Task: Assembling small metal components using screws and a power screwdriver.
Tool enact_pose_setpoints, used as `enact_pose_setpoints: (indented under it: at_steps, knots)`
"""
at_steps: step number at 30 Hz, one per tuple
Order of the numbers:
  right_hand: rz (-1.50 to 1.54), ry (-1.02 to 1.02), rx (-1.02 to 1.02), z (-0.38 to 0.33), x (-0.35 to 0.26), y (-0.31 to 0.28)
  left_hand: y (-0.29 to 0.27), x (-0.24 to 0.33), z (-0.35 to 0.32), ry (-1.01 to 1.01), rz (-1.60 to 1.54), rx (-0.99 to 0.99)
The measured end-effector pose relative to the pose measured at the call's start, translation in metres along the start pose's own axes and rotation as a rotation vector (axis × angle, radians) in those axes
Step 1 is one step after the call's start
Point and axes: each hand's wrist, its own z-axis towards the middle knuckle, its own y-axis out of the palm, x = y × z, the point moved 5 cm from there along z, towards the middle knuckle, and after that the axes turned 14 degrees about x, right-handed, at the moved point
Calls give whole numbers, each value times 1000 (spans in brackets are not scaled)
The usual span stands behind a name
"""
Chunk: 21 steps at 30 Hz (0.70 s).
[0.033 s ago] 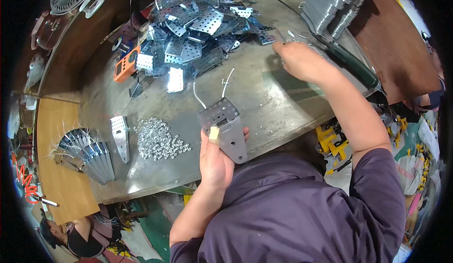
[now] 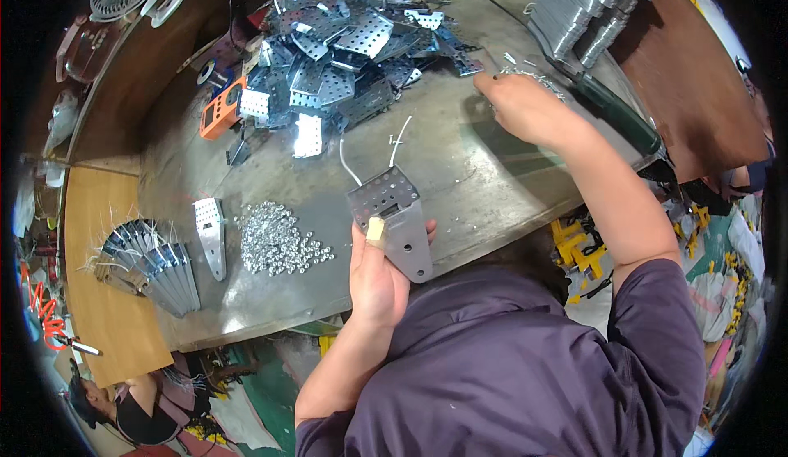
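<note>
Two hands are at work over the grey metal counter (image 2: 460, 178). Your left hand (image 2: 376, 275) is closed around a perforated metal plate (image 2: 394, 219), thumb on its face with a pale wrap on the thumb tip, and you hold it up over the counter's near edge, tilted, with its rounded end toward your chest. Two thin white wires (image 2: 386, 149) lie on the counter just beyond the plate's far end; whether they are joined to it you cannot tell. Your right hand (image 2: 525, 108) reaches far out to the right side of the counter, fingers curled down onto a scatter of small metal pins (image 2: 538, 79); whether it has actually pinched one cannot be made out. Just past that hand a dark green power tool (image 2: 616, 116) lies along the counter's edge, and behind it stands a stack of grey metal strips (image 2: 587, 2). At the back of the counter sits a big heap of perforated plates (image 2: 353, 43), with an orange tool (image 2: 222, 108) at its left edge. Nearer to you, left of the held plate, lies a pile of small shiny nuts (image 2: 275, 239), a single long plate (image 2: 211, 231) beside it, and a fanned bundle of finished plates (image 2: 156, 264) at the counter's left corner.
</note>
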Motion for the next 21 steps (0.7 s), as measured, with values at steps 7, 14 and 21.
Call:
enact_pose_setpoints:
  at_steps: [7, 14, 21]
  knots:
    - [836, -98, 250, -35, -93, -24, -2, -1, 7, -43, -50, -81]
    - [739, -184, 415, -48, -113, -13, -3, -1, 4, 55, -14, -21]
    - [694, -270, 445, -50, -114, -19, 0, 1, 3, 44, 0, -62]
